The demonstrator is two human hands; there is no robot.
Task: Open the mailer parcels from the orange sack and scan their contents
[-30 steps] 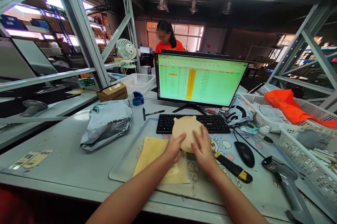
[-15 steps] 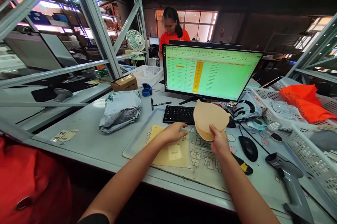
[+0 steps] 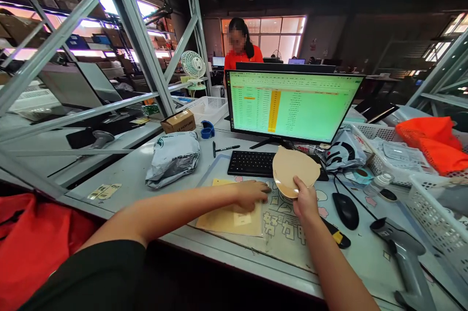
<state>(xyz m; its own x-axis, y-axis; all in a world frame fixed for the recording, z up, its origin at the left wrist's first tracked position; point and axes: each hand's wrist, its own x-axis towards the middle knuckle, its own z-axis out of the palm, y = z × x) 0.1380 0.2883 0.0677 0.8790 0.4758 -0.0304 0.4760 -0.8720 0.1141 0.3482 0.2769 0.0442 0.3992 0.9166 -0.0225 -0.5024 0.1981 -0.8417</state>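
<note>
My right hand (image 3: pixel 305 201) grips the lower edge of a flat beige rounded piece (image 3: pixel 294 169) with small points on its outline, thumb on top. The piece is raised in front of the keyboard (image 3: pixel 252 162) and hides part of it. My left hand (image 3: pixel 253 195) reaches over a yellow sheet or packet (image 3: pixel 223 218) in a clear sleeve, its fingers apart and slightly bent. Nothing shows in that hand. Whether its fingers touch the sleeve or the mat (image 3: pixel 276 247) below, I cannot tell.
Behind the keyboard stands a monitor (image 3: pixel 292 106). A grey plastic parcel (image 3: pixel 173 157), small carton (image 3: pixel 178 121) and pen (image 3: pixel 226 148) lie left. To the right are a mouse (image 3: pixel 345 210), barcode scanner (image 3: pixel 400 247) and white baskets (image 3: pixel 435 208). A person in red (image 3: pixel 243 52) stands beyond the monitor.
My left hand has shifted slightly right and down, with its forearm swinging flatter across the yellow packet. My right hand keeps the beige piece in nearly the same place. The view has tilted up slightly.
</note>
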